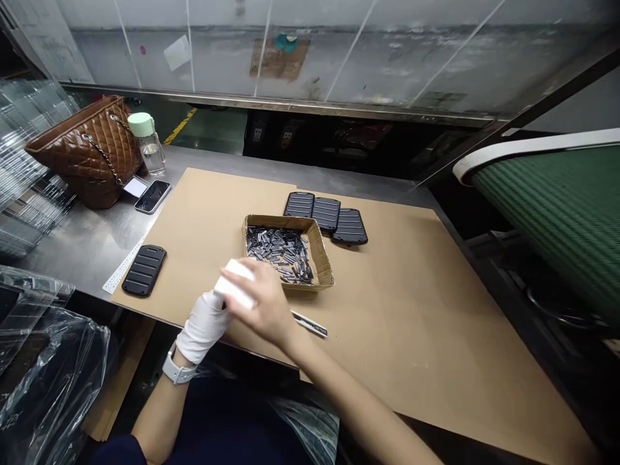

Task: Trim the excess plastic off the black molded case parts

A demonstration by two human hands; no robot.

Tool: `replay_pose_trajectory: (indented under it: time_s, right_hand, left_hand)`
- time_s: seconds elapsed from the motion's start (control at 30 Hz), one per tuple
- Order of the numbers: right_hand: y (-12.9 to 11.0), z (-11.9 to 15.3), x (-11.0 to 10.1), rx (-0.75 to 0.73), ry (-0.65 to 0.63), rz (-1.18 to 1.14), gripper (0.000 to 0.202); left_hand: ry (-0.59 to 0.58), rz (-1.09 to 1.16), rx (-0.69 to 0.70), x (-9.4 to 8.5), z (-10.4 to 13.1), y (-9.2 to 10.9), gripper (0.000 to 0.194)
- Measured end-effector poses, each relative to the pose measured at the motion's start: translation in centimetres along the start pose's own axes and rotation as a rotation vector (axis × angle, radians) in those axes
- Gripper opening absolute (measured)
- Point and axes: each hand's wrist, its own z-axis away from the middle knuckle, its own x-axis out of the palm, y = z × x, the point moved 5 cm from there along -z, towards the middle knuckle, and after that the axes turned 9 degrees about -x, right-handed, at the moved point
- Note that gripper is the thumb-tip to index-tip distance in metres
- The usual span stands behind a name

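Note:
My left hand (206, 323) wears a white glove and is raised over the front edge of the cardboard sheet. Bare and slightly blurred, my right hand (264, 300) is closed on a white cloth-like piece (237, 281), right against the gloved hand. What the gloved fingers hold is hidden; a small dark bit shows between the hands. Just beyond them stands a shallow cardboard box (323, 258) of small dark pieces (283, 250). A black ribbed panel (144, 270) lies to the left. Several similar panels (326, 214) lie behind the box.
A black and white pen-like tool (310, 323) lies right of my hands. On the metal table (87, 248) are a phone (152, 196), a bottle (148, 145), a brown bag (92, 148) and a ruler (124, 266). A green conveyor belt (557, 200) is at the right.

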Motion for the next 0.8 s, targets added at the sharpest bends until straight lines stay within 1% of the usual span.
replay_pose_trajectory:
  time_s: [0.07, 0.1, 0.17, 0.2, 0.27, 0.33, 0.4, 0.47, 0.53, 0.6, 0.7, 0.8]
  right_hand:
    - [1.3, 0.0, -0.2, 0.132, -0.030, -0.070, 0.039]
    - [2.3, 0.1, -0.3, 0.200, -0.058, -0.107, 0.039]
    - [4.2, 0.2, -0.3, 0.277, -0.111, -0.125, 0.041]
    - [5.2, 0.2, -0.5, 0.291, -0.109, -0.083, 0.041]
    - [7.2, 0.4, -1.2, 0.332, -0.038, 0.089, 0.045]
    - [9.0, 0.8, -1.9, 0.396, 0.043, 0.269, 0.053]
    - [10.1, 1.3, -2.0, 0.427, 0.064, 0.355, 0.058]
    - [10.6, 1.7, -2.0, 0.410, 0.074, 0.349, 0.057]
    - [10.7, 2.2, -2.1, 0.391, 0.110, 0.315, 0.055]
    - [10.7, 2.5, -2.4, 0.391, 0.150, 0.289, 0.054]
    - [10.6, 2.9, -2.8, 0.402, 0.193, 0.262, 0.054]
    - [10.5, 3.3, -3.2, 0.403, 0.226, 0.224, 0.053]
  left_hand:
    - [-0.030, 0.088, -0.006, -0.2, 0.3, 0.3, 0.023]
    - [-0.018, 0.201, -0.020, -0.6, 0.5, 0.4, 0.028]
    - [0.053, 0.561, -0.065, -1.4, 0.7, 0.2, 0.037]
    - [0.100, 0.734, -0.079, -1.8, 0.8, 0.0, 0.041]
    - [0.181, 0.970, -0.073, -2.3, 1.0, -0.1, 0.054]
    - [0.223, 1.096, -0.070, -2.4, 1.1, 0.1, 0.060]
    - [0.259, 1.181, -0.109, -2.3, 1.2, 0.6, 0.061]
    - [0.295, 1.172, -0.198, -1.9, 1.2, 1.2, 0.061]
    - [0.341, 1.060, -0.277, -1.7, 1.3, 1.8, 0.062]
    - [0.357, 0.912, -0.310, -1.5, 1.4, 2.5, 0.064]
    - [0.312, 0.769, -0.275, -1.3, 1.4, 3.1, 0.065]
    - [0.211, 0.715, -0.214, -1.8, 1.0, 3.0, 0.064]
